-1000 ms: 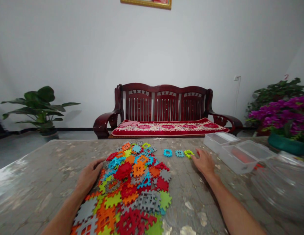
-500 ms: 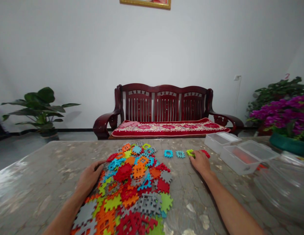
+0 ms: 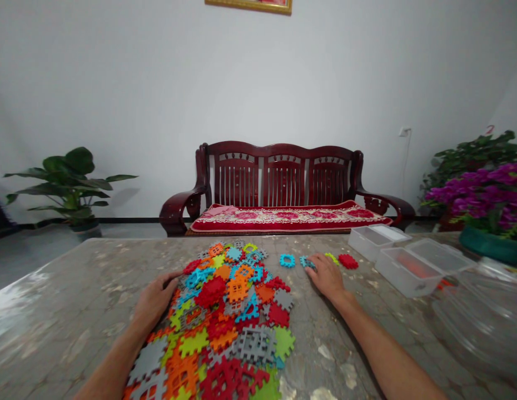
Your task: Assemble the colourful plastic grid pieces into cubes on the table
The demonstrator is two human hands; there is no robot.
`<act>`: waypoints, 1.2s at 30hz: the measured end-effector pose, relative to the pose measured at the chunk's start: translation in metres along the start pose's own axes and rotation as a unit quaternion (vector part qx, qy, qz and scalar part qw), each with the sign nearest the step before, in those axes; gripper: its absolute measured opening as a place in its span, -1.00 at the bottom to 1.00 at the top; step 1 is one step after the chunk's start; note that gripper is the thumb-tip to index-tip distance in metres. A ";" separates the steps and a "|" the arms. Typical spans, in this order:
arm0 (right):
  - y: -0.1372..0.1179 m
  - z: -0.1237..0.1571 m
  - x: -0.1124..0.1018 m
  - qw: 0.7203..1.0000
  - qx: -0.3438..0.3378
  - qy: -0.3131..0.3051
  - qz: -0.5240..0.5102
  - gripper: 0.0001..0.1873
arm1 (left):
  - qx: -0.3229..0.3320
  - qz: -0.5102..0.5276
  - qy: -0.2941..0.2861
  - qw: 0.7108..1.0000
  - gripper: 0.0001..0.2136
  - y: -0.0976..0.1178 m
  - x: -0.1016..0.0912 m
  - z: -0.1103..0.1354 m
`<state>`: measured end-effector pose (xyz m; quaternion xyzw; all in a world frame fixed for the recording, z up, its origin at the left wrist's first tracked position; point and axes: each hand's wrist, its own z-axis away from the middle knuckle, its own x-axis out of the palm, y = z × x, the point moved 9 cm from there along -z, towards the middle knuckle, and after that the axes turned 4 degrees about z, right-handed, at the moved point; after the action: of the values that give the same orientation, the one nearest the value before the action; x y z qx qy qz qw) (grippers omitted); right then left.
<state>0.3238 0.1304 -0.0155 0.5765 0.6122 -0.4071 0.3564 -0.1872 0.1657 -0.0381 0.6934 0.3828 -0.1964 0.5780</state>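
Observation:
My left hand (image 3: 153,300) rests at the left edge of a heap of interlocking plastic pieces (image 3: 190,344), its thumb and forefinger apart; no piece shows in it. The heap mixes red, orange, green, blue and grey notched squares, some with window cut-outs. To the right, my right hand (image 3: 327,279) reaches over a short row and touches a grey-blue window piece (image 3: 305,261) with its fingertips, fingers stretched out. On that row's left lies a bright blue frame piece (image 3: 287,260). Beyond the hand are a lime green piece (image 3: 332,258), partly hidden, and a red piece (image 3: 348,261).
Clear plastic boxes (image 3: 404,280) stand at the right, one with something red-orange inside. Transparent lids (image 3: 483,322) and a purple flower pot (image 3: 492,244) are near them. Behind the table (image 3: 87,294) stands a dark wooden bench (image 3: 283,178); a leafy plant (image 3: 75,183) is at left.
My right hand has moved left along the row, from the lime green piece to the grey-blue one, uncovering more of the red piece. My left hand stays at the heap.

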 end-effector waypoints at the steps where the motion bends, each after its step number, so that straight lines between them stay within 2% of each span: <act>1: -0.004 -0.001 0.003 1.000 -0.010 -0.012 -0.003 -0.71 | 0.001 0.003 -0.001 1.000 -0.59 0.000 0.000 0.000; 8: -0.006 -0.008 0.012 0.999 -0.026 -0.044 0.011 -0.67 | 0.010 0.005 -0.007 1.000 -0.57 0.006 0.000 0.002; 12: -0.010 -0.005 0.004 0.999 -0.015 -0.019 0.039 -0.65 | 0.005 0.006 -0.010 1.000 -0.58 0.007 0.000 0.002; 16: -0.037 -0.002 -0.003 0.998 -0.065 0.004 0.018 -0.63 | 0.003 -0.002 -0.004 1.000 -0.60 0.005 -0.001 0.002; 21: -0.065 -0.006 0.005 0.994 -0.104 -0.012 0.010 -0.65 | 0.009 0.003 -0.013 1.000 -0.61 0.008 0.000 0.003; 28: -0.059 -0.011 0.007 0.996 -0.081 -0.018 0.012 -0.69 | 0.003 0.003 -0.001 1.000 -0.65 0.012 -0.003 0.004; 30: -0.058 -0.007 0.001 0.997 -0.074 -0.002 -0.016 -0.67 | 0.006 0.004 -0.002 1.000 -0.64 0.012 -0.002 0.004; 33: -0.064 0.003 -0.006 0.991 -0.075 0.016 -0.111 -0.68 | 0.007 0.004 -0.010 1.000 -0.61 0.012 -0.001 0.004; 36: -0.082 0.016 -0.009 0.971 -0.101 -0.008 -0.217 -0.75 | 0.005 -0.003 -0.007 1.000 -0.62 0.013 -0.001 0.005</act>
<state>0.2422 0.1122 -0.0067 0.3875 0.7576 -0.4156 0.3213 -0.1775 0.1605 -0.0299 0.6940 0.3798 -0.2047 0.5764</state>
